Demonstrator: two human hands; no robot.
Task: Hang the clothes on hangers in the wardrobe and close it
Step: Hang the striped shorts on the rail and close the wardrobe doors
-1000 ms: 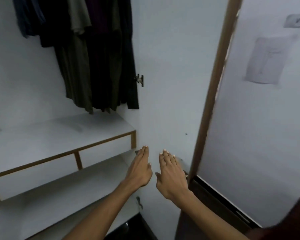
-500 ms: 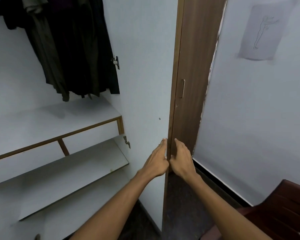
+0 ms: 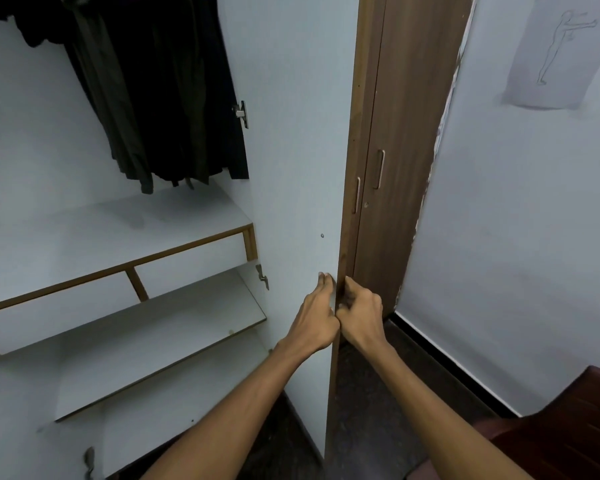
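Dark clothes (image 3: 160, 98) hang on the rail inside the open wardrobe at the upper left. The wardrobe door (image 3: 291, 133) stands open, seen almost edge-on, its white inner face towards me and its brown edge running down the middle. My left hand (image 3: 317, 315) lies against the white inner face beside that edge, fingers fairly straight. On the other side my right hand (image 3: 361, 313) grips the door's edge with curled fingers. The two hands touch each other at the edge.
White shelves (image 3: 118, 230) with brown trim sit below the clothes, a lower shelf (image 3: 153, 327) under them. A metal hinge (image 3: 241, 114) sticks out of the door. Behind the door is a brown panel with handles (image 3: 413, 133). A dark red chair (image 3: 568, 427) stands at the bottom right.
Both hands slid from flat on the door's inner face to its brown edge. My right hand went round to the outer side and curled its fingers on the edge.
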